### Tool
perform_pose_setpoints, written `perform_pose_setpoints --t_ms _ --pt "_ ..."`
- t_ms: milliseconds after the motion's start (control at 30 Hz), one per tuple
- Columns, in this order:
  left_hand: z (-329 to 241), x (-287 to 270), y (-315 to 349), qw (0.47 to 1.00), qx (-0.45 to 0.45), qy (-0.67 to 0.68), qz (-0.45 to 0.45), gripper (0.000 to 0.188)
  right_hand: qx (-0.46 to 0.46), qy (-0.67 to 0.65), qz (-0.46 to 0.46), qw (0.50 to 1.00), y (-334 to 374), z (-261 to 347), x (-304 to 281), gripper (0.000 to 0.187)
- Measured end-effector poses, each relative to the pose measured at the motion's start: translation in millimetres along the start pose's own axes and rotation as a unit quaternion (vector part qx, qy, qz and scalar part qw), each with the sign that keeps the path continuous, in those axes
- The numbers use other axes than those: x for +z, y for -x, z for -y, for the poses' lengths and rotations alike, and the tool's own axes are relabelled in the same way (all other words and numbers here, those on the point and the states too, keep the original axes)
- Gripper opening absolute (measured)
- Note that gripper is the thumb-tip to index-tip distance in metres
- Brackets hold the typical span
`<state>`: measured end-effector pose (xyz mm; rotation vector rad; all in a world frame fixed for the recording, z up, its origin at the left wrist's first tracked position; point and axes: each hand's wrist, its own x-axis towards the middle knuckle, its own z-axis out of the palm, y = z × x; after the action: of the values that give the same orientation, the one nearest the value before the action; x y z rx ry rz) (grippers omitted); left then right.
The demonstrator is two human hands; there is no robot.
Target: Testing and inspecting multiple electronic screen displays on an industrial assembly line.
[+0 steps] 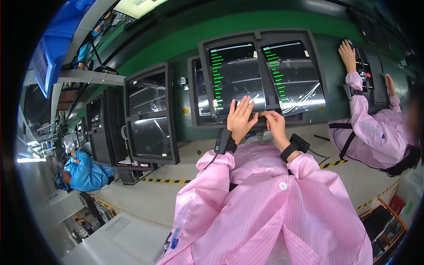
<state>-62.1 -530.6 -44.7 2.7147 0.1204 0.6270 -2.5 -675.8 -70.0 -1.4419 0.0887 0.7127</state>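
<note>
Two dark tablets with green lines of text on their lit screens, a left tablet [234,66] and a right tablet [293,73], lie side by side in a black tray [257,37]. My left hand [240,120] rests with fingers stretched out over the lower end of the left tablet. Close beside it, my right hand [275,125] has its fingertips pinched together at that tablet's lower right corner. A tiny orange-brown bit shows at the pinch, too small to name. Another tray [192,95] shows partly beneath this one.
On the left of the green bench [185,121] stand black trays [171,110] with film-covered dark panels. A co-worker in pink [375,126] reaches over the bench at right. Another person in blue [86,170] sits far left. A blue bin [53,53] hangs upper left.
</note>
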Motion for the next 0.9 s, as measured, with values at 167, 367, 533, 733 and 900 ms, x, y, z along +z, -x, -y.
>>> perform_pose_setpoints --t_ms 167,367,533,733,900 --pt "-1 -29 -8 0.996 -0.087 0.023 0.026 0.058 -0.004 0.008 0.011 1.000 0 -3 -2 0.017" --pt "28 -65 13 0.989 -0.148 0.008 0.015 0.043 0.047 0.015 0.060 0.997 11 11 -11 0.021" --pt "46 -71 24 0.985 -0.170 -0.006 0.025 0.037 0.074 0.053 0.109 0.990 29 19 -34 0.025" --pt "48 -73 24 0.983 -0.185 -0.003 0.020 0.037 0.033 0.061 0.039 0.997 49 39 -69 0.022" --pt "51 -72 23 0.975 -0.214 0.032 -0.039 0.034 -0.192 0.144 -0.282 0.929 30 62 -124 0.023"
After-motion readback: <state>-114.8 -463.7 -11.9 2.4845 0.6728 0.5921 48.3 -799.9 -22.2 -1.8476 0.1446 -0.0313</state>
